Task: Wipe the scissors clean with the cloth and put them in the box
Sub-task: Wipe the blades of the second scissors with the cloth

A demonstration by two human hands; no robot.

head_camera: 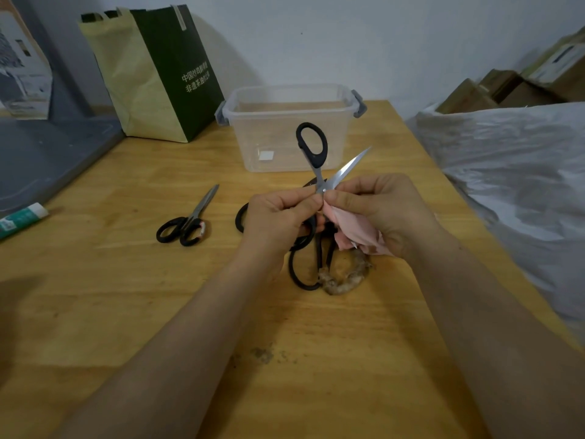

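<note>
Scissors (319, 161) held open, cloth (357, 229) at pivot | stained wooden table (348, 343) | white wall (348, 42)

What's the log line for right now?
step: wiping | left hand: holds open scissors | right hand: pinches pink cloth at pivot | box: no scissors inside

Layout on the counter (158, 312). The box (253, 147) stands at far centre, with the bag (152, 77) to its left. The held scissors (311, 147) are above the counter, just near of the box, between the left hand (275, 217) and the right hand (380, 207), which carries the cloth (357, 232). The large scissors (320, 248) lie beneath the hands, the small scissors (186, 220) to their left, and the tube (22, 218) at the left edge.
</note>
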